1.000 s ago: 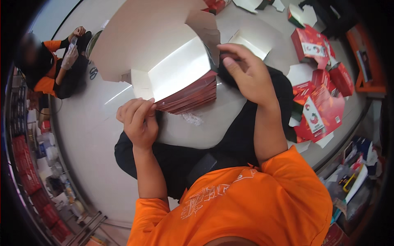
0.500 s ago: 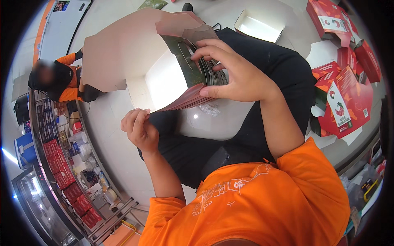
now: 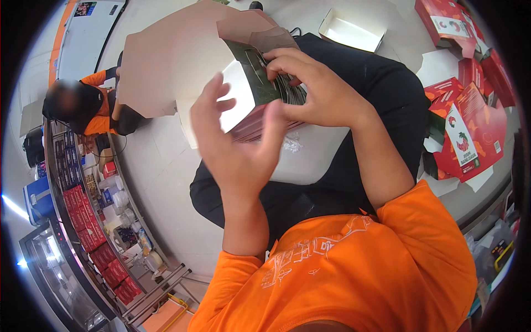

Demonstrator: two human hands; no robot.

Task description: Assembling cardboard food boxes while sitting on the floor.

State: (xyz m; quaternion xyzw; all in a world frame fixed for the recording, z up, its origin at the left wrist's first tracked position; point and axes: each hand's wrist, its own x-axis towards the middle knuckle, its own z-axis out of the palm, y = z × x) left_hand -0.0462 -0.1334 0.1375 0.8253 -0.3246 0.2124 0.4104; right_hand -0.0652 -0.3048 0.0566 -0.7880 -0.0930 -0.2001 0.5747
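A stack of nested cardboard box blanks (image 3: 160, 66) stands over my lap, with wide pale brown flaps at the left and a white inner face. Dark green side flaps (image 3: 249, 69) lie packed closely together at its right side, above reddish layered edges. My right hand (image 3: 329, 91) grips this layered side, fingers curled over the green flaps and thumb by the lower edge. Nearer to me, my left hand (image 3: 238, 146) is raised in front of the stack, holding nothing, its thumb and fingers spread apart. It covers part of the white face and is slightly blurred.
An open box (image 3: 354, 30) with a white inside sits on the floor beyond my knee. Red printed boxes (image 3: 467, 130) are piled at the right. At the left, a co-worker in orange and black (image 3: 91, 105) sits near a shelf (image 3: 105, 221) of packed goods.
My left hand has let go of the stack's lower corner, moved up and right, and spread its fingers. My right hand keeps its hold. The stack has shifted slightly right.
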